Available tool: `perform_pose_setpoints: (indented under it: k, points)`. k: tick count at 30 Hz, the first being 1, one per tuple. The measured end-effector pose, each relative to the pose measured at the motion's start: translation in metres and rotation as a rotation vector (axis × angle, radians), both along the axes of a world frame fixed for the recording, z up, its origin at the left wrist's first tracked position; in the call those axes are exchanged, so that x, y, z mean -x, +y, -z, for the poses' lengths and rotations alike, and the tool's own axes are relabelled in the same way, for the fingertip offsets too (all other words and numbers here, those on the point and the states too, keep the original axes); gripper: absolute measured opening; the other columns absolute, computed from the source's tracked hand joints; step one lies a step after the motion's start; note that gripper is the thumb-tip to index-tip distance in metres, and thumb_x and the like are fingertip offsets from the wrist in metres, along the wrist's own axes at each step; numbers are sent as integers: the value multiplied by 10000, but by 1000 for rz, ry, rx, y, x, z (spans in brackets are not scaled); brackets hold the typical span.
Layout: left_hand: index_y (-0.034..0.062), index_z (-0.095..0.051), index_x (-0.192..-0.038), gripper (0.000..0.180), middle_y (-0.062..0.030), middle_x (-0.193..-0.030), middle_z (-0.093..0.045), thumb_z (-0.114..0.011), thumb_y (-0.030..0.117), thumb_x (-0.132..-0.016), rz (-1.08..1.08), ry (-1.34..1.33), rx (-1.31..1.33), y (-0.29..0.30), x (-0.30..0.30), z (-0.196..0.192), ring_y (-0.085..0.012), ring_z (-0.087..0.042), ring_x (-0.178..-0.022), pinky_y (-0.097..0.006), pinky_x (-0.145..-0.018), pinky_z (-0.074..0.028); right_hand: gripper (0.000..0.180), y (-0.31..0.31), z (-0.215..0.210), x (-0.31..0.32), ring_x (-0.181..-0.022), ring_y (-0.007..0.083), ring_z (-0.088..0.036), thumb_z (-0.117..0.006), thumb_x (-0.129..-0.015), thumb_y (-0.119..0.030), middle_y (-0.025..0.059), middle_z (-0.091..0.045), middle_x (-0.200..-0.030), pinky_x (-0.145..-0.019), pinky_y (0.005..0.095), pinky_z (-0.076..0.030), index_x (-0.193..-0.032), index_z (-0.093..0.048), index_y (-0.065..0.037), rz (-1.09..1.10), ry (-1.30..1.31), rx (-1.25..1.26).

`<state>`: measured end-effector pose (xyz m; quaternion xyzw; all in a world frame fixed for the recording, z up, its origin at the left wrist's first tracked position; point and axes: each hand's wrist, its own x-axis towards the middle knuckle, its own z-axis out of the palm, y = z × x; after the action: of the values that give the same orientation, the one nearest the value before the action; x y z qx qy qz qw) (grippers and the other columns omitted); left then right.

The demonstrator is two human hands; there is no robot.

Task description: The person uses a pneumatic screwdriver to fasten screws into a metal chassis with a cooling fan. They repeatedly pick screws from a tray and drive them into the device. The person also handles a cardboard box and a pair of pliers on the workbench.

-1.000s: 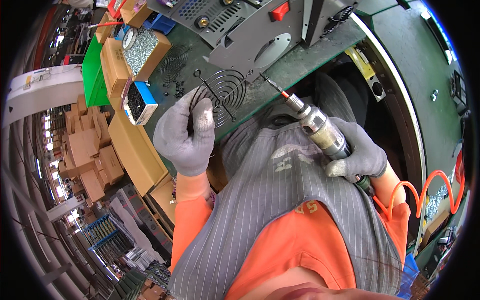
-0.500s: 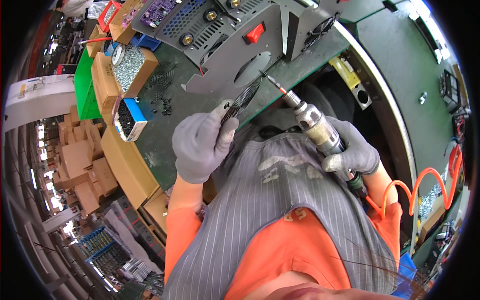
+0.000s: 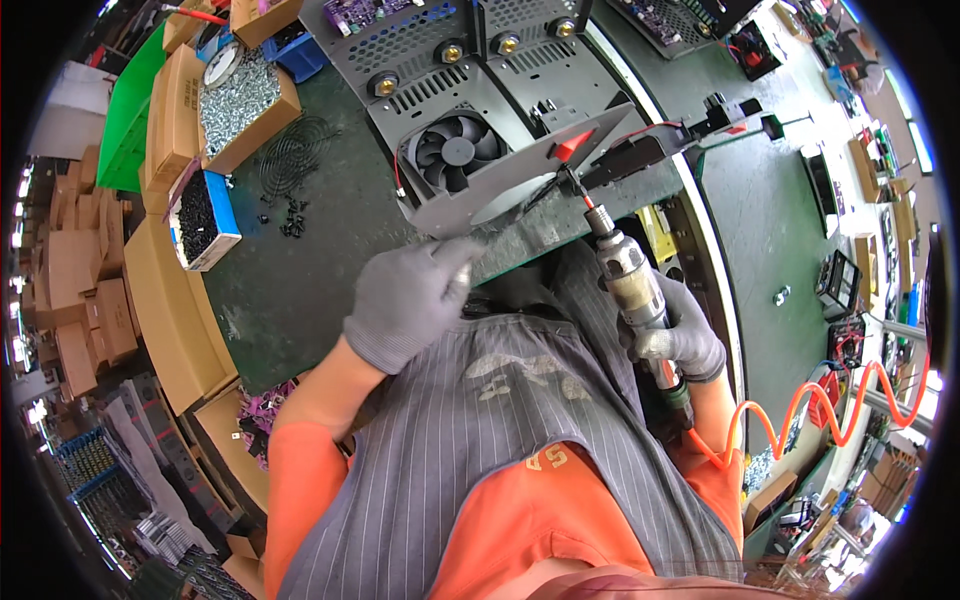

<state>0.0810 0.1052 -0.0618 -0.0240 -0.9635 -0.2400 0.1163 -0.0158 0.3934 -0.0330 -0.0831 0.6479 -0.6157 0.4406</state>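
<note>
The left hand (image 3: 412,300), in a grey glove, has its fingers curled and thumb drawn in, just by the near edge of a tilted grey panel (image 3: 462,207); whether it pinches anything I cannot tell. The right hand (image 3: 675,335), gloved alike, is wrapped around a power driver (image 3: 628,275), its bit pointing away from the body, the tip near the panel's red switch (image 3: 572,146). Dark wirework (image 3: 541,190) shows narrowly beside the tip, between the two hands. Beyond the left hand, behind the panel, sits a black fan (image 3: 457,150) in a grey case (image 3: 520,85). Left of that hand, on the green desk (image 3: 290,335), lie a wire guard (image 3: 290,157), loose black screws (image 3: 292,216), a box of black screws (image 3: 196,218) and, farther off, a box of silver screws (image 3: 242,108). An orange hose (image 3: 788,432) coils right of the right hand.
</note>
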Motion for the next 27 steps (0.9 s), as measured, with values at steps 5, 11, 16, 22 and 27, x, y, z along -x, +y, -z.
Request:
perform_pose_setpoints:
  k: [5,11,16,22,27]
  points:
    - [133,-671,-972,206,-119,-873,-671,-568,262,-849,-220,-244,114,-64,23,-14,-322,-649,-822,-427,-721,-514,939,-1,8,1,-620,128,-596,-895,-477,-366,36,-597,-770,-547,242,-483,-1227,-512,50,5,-45,-2]
    - [101,-627,-969,245,-126,-944,-664,-591,324,-874,-201,-263,203,-75,86,-8,-322,-648,-860,-428,-737,-514,929,2,9,-3,-668,91,-548,-896,-493,-302,3,-575,-823,-606,219,-447,-1266,-484,6,24,-103,23]
    - [97,-647,-922,239,-128,-912,-660,-598,321,-858,-160,-393,280,-86,107,-9,-310,-650,-886,-435,-752,-513,891,2,3,0,-669,90,-553,-893,-515,-263,9,-582,-824,-602,230,-460,-1263,-485,-4,-11,-127,-24]
    - [61,-614,-865,222,-92,-867,-629,-647,276,-819,25,-284,16,-80,101,-39,-241,-631,-818,-381,-727,-500,912,4,3,0,-690,92,-547,-896,-512,-291,11,-576,-855,-620,231,-449,-1265,-480,12,-5,-148,-13]
    - [48,-597,-1031,268,-24,-806,-556,-641,203,-817,289,-525,-687,-59,87,-35,-113,-534,-765,-279,-702,-457,951,5,0,3,-724,77,-523,-901,-490,-311,0,-560,-921,-636,219,-425,-1276,-483,20,-10,-132,-62]
